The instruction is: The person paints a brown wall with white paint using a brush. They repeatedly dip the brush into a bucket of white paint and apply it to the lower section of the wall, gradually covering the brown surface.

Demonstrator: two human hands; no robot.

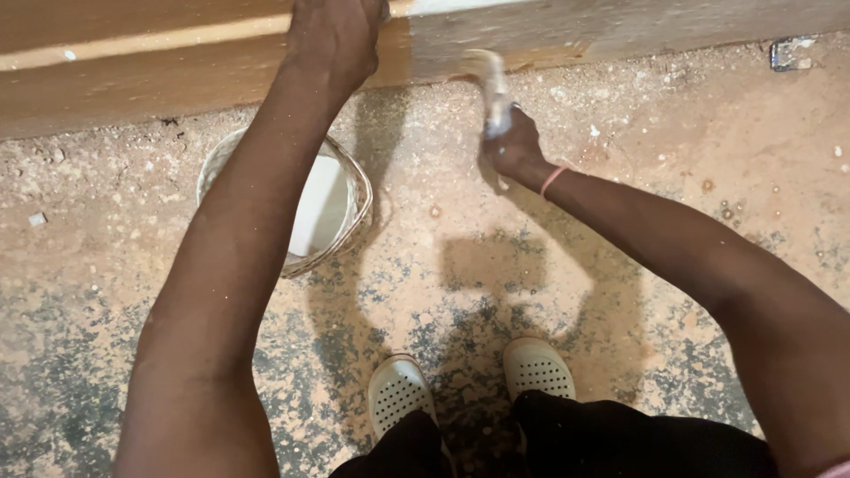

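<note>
While the person stands with both feet in pale perforated clogs [467,382] at the bottom centre of the frame, both arms reach up toward a long wooden plank [177,71] that runs across the top edge. The left hand [334,37] rests on the plank at upper centre-left, palm down; its fingers are cut off by the frame edge, so I cannot tell whether they grip or lie flat. The right hand [512,146] is clenched around a pale brush [490,84] (blurred, so its bristles are hard to make out), whose head touches the plank's lower edge just right of the left hand. A pink band sits on the right wrist.

The brush's long axis runs nearly upright in the picture, from the fist up to the wood, while the plank's long axis runs left to right, so the two cross almost at right angles. The right hand is the nearer one to the contact spot; the left hand lies just up and left of it.

Lower left of the hands, partly hidden behind the left forearm, a round bucket [347,190] of white liquid stands on the dusty, speckled floor [673,186].
</note>
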